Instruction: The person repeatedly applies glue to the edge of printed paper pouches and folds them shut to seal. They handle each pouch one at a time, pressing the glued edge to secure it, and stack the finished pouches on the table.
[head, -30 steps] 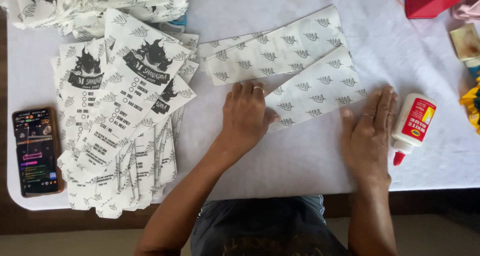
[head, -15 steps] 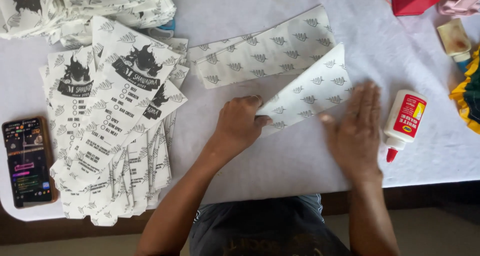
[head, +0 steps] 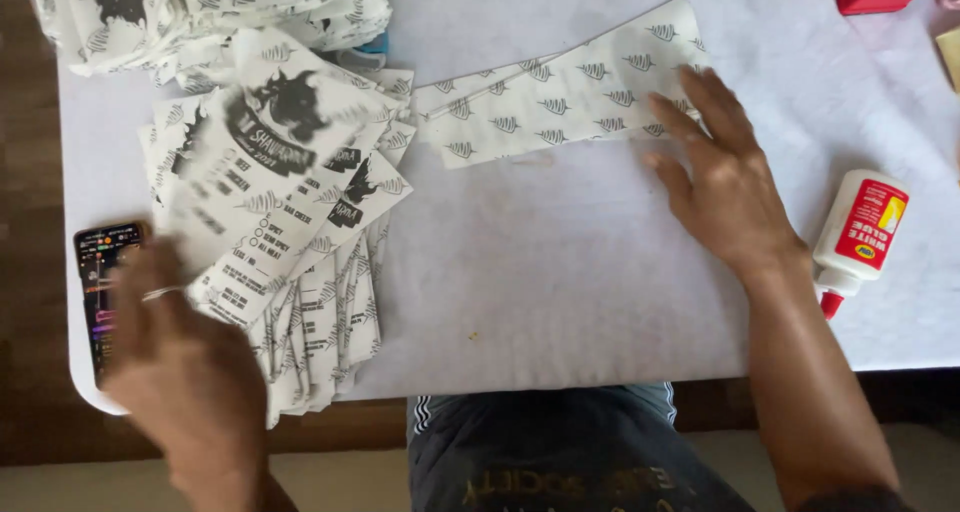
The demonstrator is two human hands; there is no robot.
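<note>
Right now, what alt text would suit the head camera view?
A person's right hand presses a folded printed sheet on a white table, while the blurred left hand hovers over a fanned stack beside a phone. A glue bottle lies right.

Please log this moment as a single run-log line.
left hand: open, over fanned stack of printed white paper sheets, beside black smartphone | right hand: flat on folded patterned white paper strip

White table [head: 560,302], printed sheets [head: 300,192], phone [head: 100,272], glue bottle [head: 858,234]
</note>
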